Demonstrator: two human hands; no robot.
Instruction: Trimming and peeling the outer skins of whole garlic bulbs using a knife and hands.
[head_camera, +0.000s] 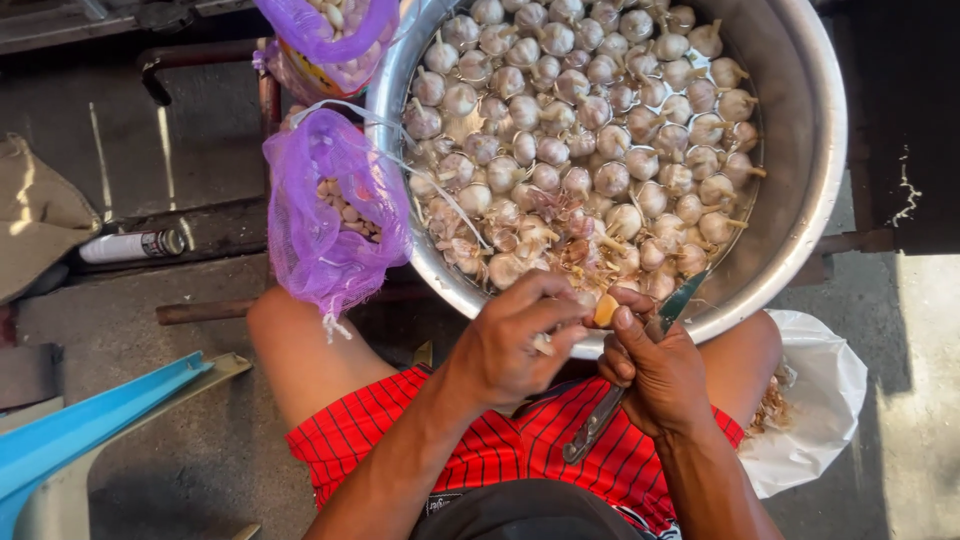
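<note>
Inventory by count, head view, single frame.

Metal basin (815, 170): 1. Garlic bulbs (580, 130) in it: too many to count exactly, several dozen at least, heaped in overlapping layers. Purple mesh bags: 2, one (325, 210) hanging at the basin's rim, one (325, 35) at the top edge, both holding garlic cloves, number not countable through the mesh. Hands: 2, left hand (515, 345) and right hand (655, 375). Peeled clove (606, 310) between them: 1. Knife (640, 365): 1. White plastic bag (815, 400): 1. Spray can (130, 245) lying on the floor: 1. Blue plastic chair (80, 425): 1, only partly in view.
</note>
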